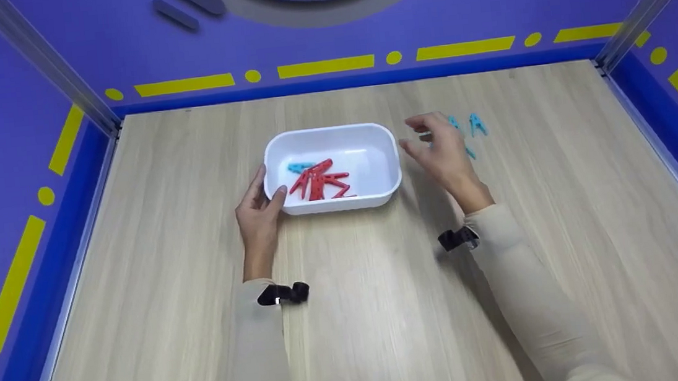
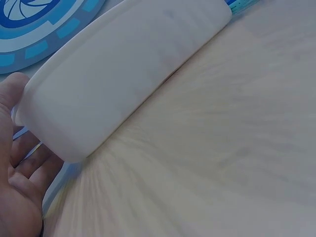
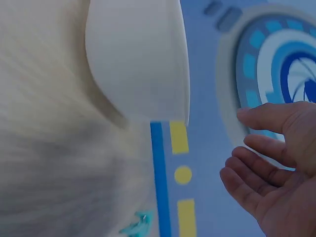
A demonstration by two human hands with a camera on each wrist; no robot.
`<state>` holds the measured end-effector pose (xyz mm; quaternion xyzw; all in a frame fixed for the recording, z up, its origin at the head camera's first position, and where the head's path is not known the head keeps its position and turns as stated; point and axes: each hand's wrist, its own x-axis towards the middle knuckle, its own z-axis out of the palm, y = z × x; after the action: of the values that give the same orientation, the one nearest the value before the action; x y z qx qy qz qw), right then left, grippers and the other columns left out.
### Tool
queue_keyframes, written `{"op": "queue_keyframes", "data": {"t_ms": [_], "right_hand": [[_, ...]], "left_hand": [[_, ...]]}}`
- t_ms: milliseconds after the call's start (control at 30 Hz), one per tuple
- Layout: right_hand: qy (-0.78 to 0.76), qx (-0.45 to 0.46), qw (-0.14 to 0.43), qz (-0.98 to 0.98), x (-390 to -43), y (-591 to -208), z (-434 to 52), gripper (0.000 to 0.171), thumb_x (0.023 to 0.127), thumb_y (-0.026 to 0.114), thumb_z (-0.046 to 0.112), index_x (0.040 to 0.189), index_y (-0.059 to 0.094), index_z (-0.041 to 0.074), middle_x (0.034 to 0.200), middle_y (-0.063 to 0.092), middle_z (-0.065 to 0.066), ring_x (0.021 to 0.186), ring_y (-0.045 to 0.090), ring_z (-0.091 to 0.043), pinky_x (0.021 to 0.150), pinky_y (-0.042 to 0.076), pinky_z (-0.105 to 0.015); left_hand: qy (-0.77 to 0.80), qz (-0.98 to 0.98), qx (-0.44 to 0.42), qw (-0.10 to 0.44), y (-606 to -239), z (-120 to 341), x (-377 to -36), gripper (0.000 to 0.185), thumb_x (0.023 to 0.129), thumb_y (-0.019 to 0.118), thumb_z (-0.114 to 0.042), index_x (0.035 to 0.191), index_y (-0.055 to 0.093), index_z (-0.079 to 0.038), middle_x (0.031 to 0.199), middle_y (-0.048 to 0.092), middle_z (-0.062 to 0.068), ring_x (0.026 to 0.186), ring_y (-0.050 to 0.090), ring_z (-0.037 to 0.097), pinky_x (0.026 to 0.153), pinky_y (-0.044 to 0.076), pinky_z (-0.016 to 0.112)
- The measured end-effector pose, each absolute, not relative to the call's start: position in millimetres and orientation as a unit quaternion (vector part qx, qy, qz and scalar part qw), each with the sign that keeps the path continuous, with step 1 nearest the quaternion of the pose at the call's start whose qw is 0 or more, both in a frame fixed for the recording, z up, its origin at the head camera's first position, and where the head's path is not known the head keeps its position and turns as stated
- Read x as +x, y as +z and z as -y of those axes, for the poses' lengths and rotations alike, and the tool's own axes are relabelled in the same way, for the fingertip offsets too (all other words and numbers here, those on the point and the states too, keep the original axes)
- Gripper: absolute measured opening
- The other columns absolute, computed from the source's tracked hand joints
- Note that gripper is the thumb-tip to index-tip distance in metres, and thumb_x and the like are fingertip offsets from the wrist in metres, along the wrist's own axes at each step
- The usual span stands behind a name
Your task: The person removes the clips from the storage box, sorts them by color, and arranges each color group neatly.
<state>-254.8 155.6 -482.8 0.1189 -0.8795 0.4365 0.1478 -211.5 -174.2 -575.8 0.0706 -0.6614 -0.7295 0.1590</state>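
Note:
A white plastic box [image 1: 340,204] holds several red clothespins [image 1: 316,183] and a blue clothespin [image 1: 298,167], all lying toward its left side. My left hand [image 1: 257,223] grips the box's left end, thumb over the rim and fingers along the outer wall; the left wrist view shows the same hold on the box [image 2: 113,74]. To the right of the box, my right hand [image 1: 444,149] is raised over the table, fingers loosely bent and holding nothing. Behind and beside it lie several blue clothespins [image 1: 477,124], partly hidden by the hand; the right wrist view catches some blue clothespins [image 3: 139,224] at its bottom edge.
All of this is on a pale wood-grain table [image 1: 351,314]. Purple-blue panels with yellow marks [image 1: 327,66] rise at the back and both sides, with metal posts [image 1: 52,56] at the corners. Each wrist wears a small black camera strap [image 1: 459,238].

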Motion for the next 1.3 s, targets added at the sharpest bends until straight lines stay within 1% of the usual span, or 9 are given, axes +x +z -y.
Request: {"op": "queue_keyframes", "data": {"t_ms": [300, 533, 633, 833, 1033, 1300], "right_hand": [[0.404, 0.226, 0.068, 0.884, -268, -470, -113, 0.035, 0.100, 0.076, 0.006, 0.131, 0.065, -0.005, 0.129, 0.065, -0.022, 0.122, 0.063, -0.038, 0.106, 0.055, -0.050], [0.363, 0.260, 0.018, 0.894, -284, -474, -84, 0.036, 0.101, 0.076, 0.012, 0.132, 0.067, -0.002, 0.130, 0.065, -0.018, 0.121, 0.063, -0.036, 0.107, 0.055, -0.042], [0.347, 0.268, -0.005, 0.899, -291, -476, -72, 0.037, 0.101, 0.076, 0.015, 0.133, 0.068, -0.001, 0.131, 0.065, -0.017, 0.122, 0.063, -0.036, 0.108, 0.054, -0.040], [0.329, 0.275, -0.045, 0.902, -300, -483, -52, 0.039, 0.101, 0.076, 0.014, 0.135, 0.066, -0.002, 0.133, 0.064, -0.018, 0.124, 0.063, -0.033, 0.111, 0.052, -0.038], [0.305, 0.284, -0.066, 0.907, -304, -491, -33, 0.041, 0.101, 0.075, 0.015, 0.138, 0.066, 0.000, 0.134, 0.064, -0.016, 0.123, 0.064, -0.031, 0.111, 0.052, -0.036], [0.291, 0.282, -0.078, 0.911, -311, -501, -12, 0.036, 0.101, 0.075, 0.015, 0.133, 0.069, -0.001, 0.128, 0.070, -0.015, 0.116, 0.067, -0.026, 0.107, 0.055, -0.034]], "left_hand": [[-0.727, 0.664, 0.069, 0.164, -577, 174, -212, 0.061, 0.095, 0.080, -0.004, 0.152, 0.058, -0.006, 0.159, 0.052, 0.009, 0.149, 0.045, 0.024, 0.117, 0.041, 0.024], [-0.740, 0.649, 0.062, 0.164, -576, 173, -213, 0.061, 0.095, 0.080, -0.003, 0.152, 0.058, -0.004, 0.158, 0.052, 0.012, 0.149, 0.045, 0.024, 0.118, 0.041, 0.026], [-0.739, 0.651, 0.066, 0.162, -576, 173, -212, 0.061, 0.095, 0.080, -0.003, 0.152, 0.057, -0.005, 0.158, 0.052, 0.011, 0.149, 0.045, 0.024, 0.117, 0.041, 0.025], [-0.737, 0.653, 0.071, 0.159, -576, 172, -212, 0.060, 0.096, 0.079, -0.004, 0.152, 0.058, -0.006, 0.158, 0.053, 0.010, 0.148, 0.047, 0.023, 0.116, 0.043, 0.024], [-0.738, 0.652, 0.069, 0.158, -576, 172, -212, 0.061, 0.095, 0.080, -0.004, 0.151, 0.059, -0.006, 0.158, 0.053, 0.010, 0.147, 0.048, 0.024, 0.116, 0.043, 0.025], [-0.739, 0.650, 0.065, 0.163, -577, 174, -212, 0.060, 0.095, 0.079, -0.003, 0.151, 0.059, -0.006, 0.158, 0.053, 0.010, 0.147, 0.048, 0.025, 0.116, 0.044, 0.027]]}}
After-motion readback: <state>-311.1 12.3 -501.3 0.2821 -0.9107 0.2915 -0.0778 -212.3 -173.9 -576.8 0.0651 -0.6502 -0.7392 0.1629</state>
